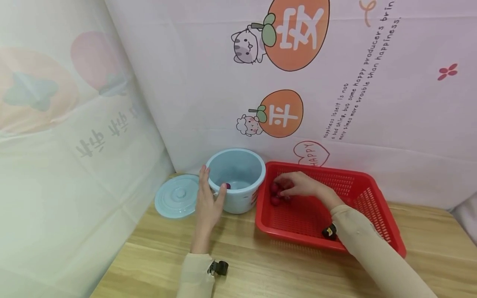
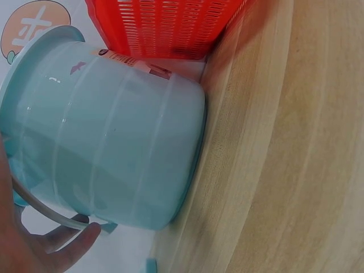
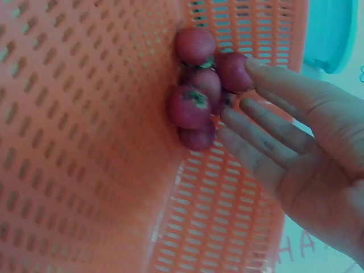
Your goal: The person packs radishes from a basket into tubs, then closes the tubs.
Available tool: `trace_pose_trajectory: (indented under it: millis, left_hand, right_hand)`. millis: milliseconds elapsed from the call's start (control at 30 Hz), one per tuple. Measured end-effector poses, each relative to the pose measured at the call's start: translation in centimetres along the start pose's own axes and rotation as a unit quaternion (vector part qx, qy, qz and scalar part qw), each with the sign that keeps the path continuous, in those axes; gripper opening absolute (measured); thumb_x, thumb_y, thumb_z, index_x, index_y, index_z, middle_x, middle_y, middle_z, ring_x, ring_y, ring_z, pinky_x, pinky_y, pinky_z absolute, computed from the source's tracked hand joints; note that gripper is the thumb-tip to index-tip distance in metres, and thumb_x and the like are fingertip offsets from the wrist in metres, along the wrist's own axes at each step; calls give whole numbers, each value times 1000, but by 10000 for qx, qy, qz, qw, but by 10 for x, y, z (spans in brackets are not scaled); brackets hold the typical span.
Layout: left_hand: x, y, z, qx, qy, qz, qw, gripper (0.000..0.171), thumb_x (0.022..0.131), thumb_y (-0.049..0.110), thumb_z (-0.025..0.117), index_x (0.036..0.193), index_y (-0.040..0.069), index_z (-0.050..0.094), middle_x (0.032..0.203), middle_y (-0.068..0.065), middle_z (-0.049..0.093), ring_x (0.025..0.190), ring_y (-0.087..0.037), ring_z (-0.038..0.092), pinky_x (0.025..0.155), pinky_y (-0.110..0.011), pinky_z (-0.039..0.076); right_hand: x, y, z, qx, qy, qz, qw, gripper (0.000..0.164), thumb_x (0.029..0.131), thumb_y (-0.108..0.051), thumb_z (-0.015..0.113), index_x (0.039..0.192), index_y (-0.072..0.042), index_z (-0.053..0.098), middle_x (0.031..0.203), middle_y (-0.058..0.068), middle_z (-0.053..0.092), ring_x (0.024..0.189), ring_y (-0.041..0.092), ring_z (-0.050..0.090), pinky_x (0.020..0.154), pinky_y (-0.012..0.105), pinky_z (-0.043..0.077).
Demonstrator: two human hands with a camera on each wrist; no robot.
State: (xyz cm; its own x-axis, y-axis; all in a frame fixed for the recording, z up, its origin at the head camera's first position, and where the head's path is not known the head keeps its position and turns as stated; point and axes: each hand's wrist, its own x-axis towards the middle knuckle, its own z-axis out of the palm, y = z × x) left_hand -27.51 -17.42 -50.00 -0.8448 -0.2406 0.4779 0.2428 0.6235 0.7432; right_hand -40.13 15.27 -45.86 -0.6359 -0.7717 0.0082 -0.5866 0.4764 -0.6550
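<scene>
My left hand [image 1: 208, 207] is at the near left side of a light blue bucket [image 1: 238, 203], its fingers fairly straight and its thumb by the rim. In the left wrist view its fingertips are right at the bucket's handle [image 2: 48, 211]. One dark red radish [image 1: 228, 186] shows inside the bucket. My right hand [image 1: 299, 184] reaches into a red plastic basket [image 1: 298, 234], palm facing a small pile of radishes [image 3: 189, 107] with green stem ends. The thumb tip overlaps one radish [image 3: 232, 71] at the pile's edge; the fingers are extended beside it, loosely spread.
A round light blue lid [image 1: 177, 198] lies on the wooden table [image 1: 238, 256], left of the bucket. The basket stands close on the bucket's right. Printed cloth [image 1: 208, 82] hangs behind and on the left. Each sleeve carries a small black wrist camera [image 1: 220, 267].
</scene>
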Motion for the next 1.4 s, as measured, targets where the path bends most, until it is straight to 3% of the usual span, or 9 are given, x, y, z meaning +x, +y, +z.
trace_pose_trajectory:
  millis: [267,400,700,933,1200,1400]
  left_hand:
    - [1,1,-3,33,-21,-9,10000,82,105,57,53,169,17,21,177,8,11,157,-30,29,116,-67,35]
    - [0,1,-5,39,-7,-17,10000,81,105,57,52,169,19,21,177,8,11,157,-29,28,117,-65,35]
    - [-2,-1,-4,36,-25,-10,10000,82,105,57,53,169,16,23,177,8,11,157,-30,29,117,-67,34]
    - [-2,0,-3,36,-40,-54,10000,80,105,58,52,170,25,19,176,10,10,157,-29,29,116,-67,35]
    - [-2,2,-2,6,-17,-31,10000,81,105,57,53,169,18,22,177,7,12,157,-30,29,116,-67,34]
    - [-1,2,-2,-24,28,29,10000,81,105,56,54,168,15,24,177,6,12,157,-31,30,116,-68,34]
  right_hand:
    - [10,17,9,-274,236,-678,9970,45,94,-12,80,135,1,66,119,15,71,101,30,70,84,42,63]
    - [13,13,13,-266,252,-578,9977,45,93,-9,79,134,4,66,118,18,68,102,32,68,86,44,62]
    - [15,15,17,-310,297,-223,9988,36,94,-9,79,129,-1,71,114,15,68,96,28,67,80,34,61]
    - [18,28,18,-264,368,-642,9969,33,94,-22,81,121,-4,71,105,10,68,85,20,65,69,31,61]
    - [19,10,16,-29,226,200,9995,27,94,-13,81,117,-5,68,100,7,71,79,21,69,68,30,61]
    - [17,2,8,-126,614,427,9971,30,94,-19,82,116,-7,66,103,4,73,89,20,72,81,38,63]
